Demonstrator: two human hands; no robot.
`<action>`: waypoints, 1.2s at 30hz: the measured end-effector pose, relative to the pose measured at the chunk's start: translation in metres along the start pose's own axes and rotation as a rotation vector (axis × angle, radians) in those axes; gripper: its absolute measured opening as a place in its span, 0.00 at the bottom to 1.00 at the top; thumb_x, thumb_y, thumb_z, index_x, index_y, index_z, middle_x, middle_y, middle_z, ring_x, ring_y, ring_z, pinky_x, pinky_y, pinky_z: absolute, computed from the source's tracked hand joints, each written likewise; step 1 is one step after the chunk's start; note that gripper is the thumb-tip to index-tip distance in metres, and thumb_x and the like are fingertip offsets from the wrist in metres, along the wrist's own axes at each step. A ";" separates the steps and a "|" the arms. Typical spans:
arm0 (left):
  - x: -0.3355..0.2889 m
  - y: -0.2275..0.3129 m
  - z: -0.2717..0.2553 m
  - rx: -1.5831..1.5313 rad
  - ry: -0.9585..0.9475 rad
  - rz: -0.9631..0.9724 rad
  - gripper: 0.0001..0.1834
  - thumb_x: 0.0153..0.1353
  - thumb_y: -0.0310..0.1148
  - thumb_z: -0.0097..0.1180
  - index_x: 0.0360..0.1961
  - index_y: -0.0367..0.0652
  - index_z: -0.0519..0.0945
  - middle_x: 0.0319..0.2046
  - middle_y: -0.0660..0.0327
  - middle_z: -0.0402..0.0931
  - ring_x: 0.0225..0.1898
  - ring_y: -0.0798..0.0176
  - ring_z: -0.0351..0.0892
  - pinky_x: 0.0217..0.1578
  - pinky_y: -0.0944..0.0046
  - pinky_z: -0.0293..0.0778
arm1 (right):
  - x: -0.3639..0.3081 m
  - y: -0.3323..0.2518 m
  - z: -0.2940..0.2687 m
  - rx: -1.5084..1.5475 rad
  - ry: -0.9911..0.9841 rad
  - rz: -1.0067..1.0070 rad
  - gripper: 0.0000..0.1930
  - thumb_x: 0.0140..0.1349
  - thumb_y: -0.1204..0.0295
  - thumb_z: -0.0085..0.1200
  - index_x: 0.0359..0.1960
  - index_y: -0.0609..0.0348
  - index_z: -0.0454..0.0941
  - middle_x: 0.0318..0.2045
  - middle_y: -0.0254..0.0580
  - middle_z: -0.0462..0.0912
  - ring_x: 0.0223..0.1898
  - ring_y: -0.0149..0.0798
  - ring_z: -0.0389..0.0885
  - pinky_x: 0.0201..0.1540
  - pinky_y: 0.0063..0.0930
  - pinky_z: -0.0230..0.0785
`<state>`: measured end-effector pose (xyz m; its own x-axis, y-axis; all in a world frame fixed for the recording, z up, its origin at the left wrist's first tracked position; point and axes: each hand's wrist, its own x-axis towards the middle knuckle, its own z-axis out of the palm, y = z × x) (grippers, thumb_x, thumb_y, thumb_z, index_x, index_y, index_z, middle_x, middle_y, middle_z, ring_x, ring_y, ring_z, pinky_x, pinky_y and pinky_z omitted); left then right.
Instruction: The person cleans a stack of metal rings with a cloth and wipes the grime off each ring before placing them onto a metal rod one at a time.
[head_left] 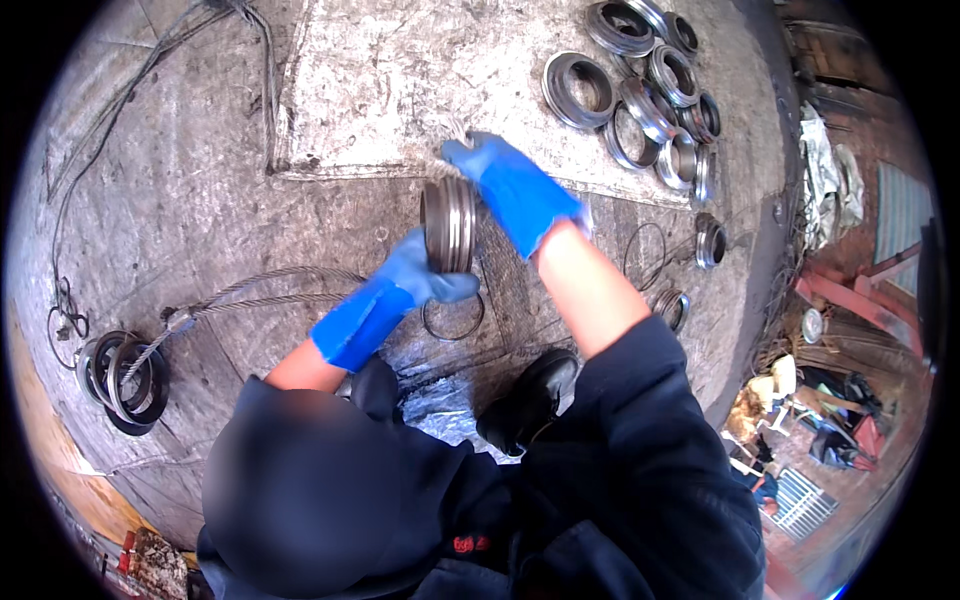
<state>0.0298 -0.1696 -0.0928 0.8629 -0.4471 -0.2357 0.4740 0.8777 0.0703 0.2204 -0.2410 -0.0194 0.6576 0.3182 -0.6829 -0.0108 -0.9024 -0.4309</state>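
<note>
Both my hands wear blue rubber gloves. My left hand (428,275) is closed on the lower side of a thick grooved metal ring (449,225), which it holds up on edge above the ground. Just above and to the right of the ring, my right hand (483,155) is closed and apart from it. A small pale, frayed-looking bit (458,130) shows at its fingertips, too blurred to name. Below the left hand a thin dark hoop (452,336) lies on the ground.
Several metal rings (578,90) are heaped at the far right on a pale worn sheet (400,90). A single ring (710,240) lies nearer on the right. Steel cable (270,285) runs left to more rings (125,385). My shoes (535,395) are close below.
</note>
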 end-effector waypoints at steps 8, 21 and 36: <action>-0.007 0.020 0.081 0.346 0.587 0.049 0.19 0.64 0.31 0.66 0.54 0.40 0.77 0.42 0.58 0.85 0.39 0.58 0.86 0.39 0.54 0.85 | -0.052 0.073 -0.053 0.821 0.476 -0.016 0.26 0.68 0.64 0.60 0.61 0.71 0.72 0.49 0.52 0.84 0.52 0.43 0.83 0.58 0.33 0.75; 0.013 0.008 0.025 -0.590 -0.002 -0.134 0.18 0.73 0.44 0.45 0.46 0.44 0.82 0.41 0.52 0.85 0.41 0.53 0.86 0.40 0.47 0.85 | -0.085 0.013 0.009 0.138 0.570 -0.847 0.17 0.59 0.59 0.55 0.44 0.55 0.84 0.36 0.47 0.87 0.39 0.56 0.86 0.45 0.47 0.80; 0.013 -0.015 -0.008 0.631 0.377 0.172 0.18 0.70 0.41 0.47 0.46 0.39 0.82 0.35 0.55 0.85 0.35 0.54 0.83 0.36 0.52 0.81 | 0.017 0.093 -0.030 0.444 0.051 -0.015 0.30 0.64 0.54 0.60 0.62 0.60 0.74 0.48 0.44 0.86 0.46 0.38 0.84 0.55 0.37 0.75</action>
<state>0.0328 -0.1873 -0.1048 0.8691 -0.1242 -0.4789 0.4464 0.6139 0.6510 0.2531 -0.3279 -0.0530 0.6967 0.3056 -0.6491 -0.3158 -0.6818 -0.6599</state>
